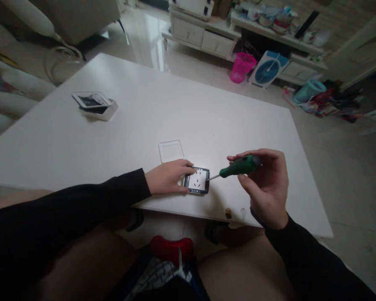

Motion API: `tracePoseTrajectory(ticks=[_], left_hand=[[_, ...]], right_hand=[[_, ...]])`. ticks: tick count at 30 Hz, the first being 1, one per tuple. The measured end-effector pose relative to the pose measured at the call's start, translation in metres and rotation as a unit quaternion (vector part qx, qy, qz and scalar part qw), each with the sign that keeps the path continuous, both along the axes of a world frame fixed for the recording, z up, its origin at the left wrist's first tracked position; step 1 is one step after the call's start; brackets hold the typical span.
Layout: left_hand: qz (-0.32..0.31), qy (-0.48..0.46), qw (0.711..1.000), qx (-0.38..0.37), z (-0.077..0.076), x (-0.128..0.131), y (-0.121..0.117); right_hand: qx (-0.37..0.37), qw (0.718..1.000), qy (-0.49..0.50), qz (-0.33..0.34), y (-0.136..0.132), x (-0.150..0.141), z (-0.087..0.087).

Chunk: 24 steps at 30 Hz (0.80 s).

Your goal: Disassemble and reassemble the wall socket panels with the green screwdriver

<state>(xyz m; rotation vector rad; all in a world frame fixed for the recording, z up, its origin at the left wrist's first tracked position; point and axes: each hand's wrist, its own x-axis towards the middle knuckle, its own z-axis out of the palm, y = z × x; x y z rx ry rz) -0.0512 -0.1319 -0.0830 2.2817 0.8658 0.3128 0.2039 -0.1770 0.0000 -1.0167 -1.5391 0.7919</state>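
A wall socket [199, 180] with a white face and dark frame lies on the white table near its front edge. My left hand [171, 176] grips the socket's left side, thumb at the near edge and fingers at the far edge. In my right hand [268, 184] is a green-handled screwdriver [240, 166], held between thumb and fingers. Its metal tip points left and meets the socket's right edge; whether it sits in a screw or slot is too small to tell. Just beyond my left hand lies a white cover frame [171, 151].
An open white box [105, 112] with a framed part on top stands at the table's far left. Two small items, one a yellow and black piece [228, 213], lie by the front edge. Beyond the table [163, 96] are a pink basket [242, 67] and a fan [267, 70].
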Motion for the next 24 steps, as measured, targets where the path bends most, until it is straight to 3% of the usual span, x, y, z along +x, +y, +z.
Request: tracePoseTrajectory(ticks=[8, 12, 24], left_hand=[[0.001, -0.004, 1.000, 0.007, -0.0029, -0.0003, 0.0003], [-0.001, -0.005, 1.000, 0.010, -0.0022, -0.0003, 0.0000], [-0.005, -0.007, 1.000, 0.012, -0.0056, -0.0019, 0.0003]], right_hand=[[-0.012, 1.000, -0.023, 0.013, -0.0042, 0.0064, -0.0061], [-0.019, 0.997, -0.066, -0.024, -0.0043, 0.0029, -0.0038], [-0.021, 1.000, 0.003, -0.005, -0.0007, -0.0007, 0.0024]])
